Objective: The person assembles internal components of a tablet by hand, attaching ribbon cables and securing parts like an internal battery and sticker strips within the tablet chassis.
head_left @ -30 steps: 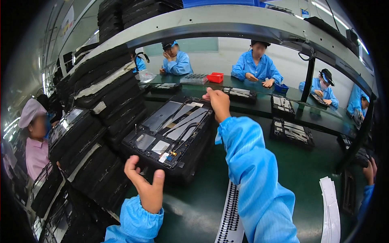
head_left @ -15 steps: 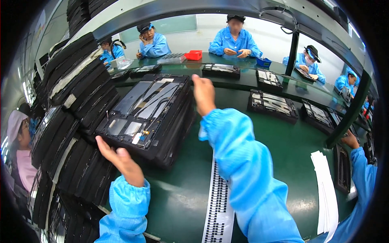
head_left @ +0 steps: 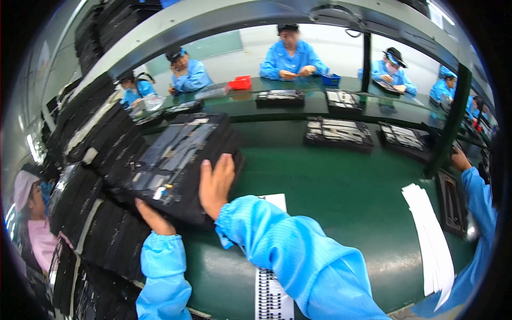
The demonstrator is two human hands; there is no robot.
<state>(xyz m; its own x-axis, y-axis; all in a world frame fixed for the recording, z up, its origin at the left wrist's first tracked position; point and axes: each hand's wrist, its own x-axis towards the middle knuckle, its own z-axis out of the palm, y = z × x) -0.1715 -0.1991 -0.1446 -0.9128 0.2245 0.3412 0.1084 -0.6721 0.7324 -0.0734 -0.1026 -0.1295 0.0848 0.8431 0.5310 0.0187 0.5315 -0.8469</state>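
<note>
A stack of black trays [head_left: 233, 143] stands at centre left, its top tray holding a flat device [head_left: 178, 141] with its insides exposed: grey panels, dark cables and a small board. My right hand [head_left: 216, 186] lies along the stack's right side, fingers stretched out and slightly apart. At the stack's near left corner is my left hand [head_left: 156, 220], fingers extended and touching or nearly touching the edge; part of it is out of sight. Neither hand is wrapped round anything. A printed white strip [head_left: 273, 298] lies partly under my right sleeve on the green table.
Tall piles of black trays [head_left: 98, 128] rise close on the left. More trays with opened devices [head_left: 338, 132] line the table's far side. White paper strips [head_left: 426, 240] lie at right, near a co-worker's arm [head_left: 477, 197]. A dark post [head_left: 453, 120] stands there; several people sit opposite.
My right hand has come from the stack's far right corner nearer to me, against its right side. My left hand has shifted slightly down. The whole view has turned a little.
</note>
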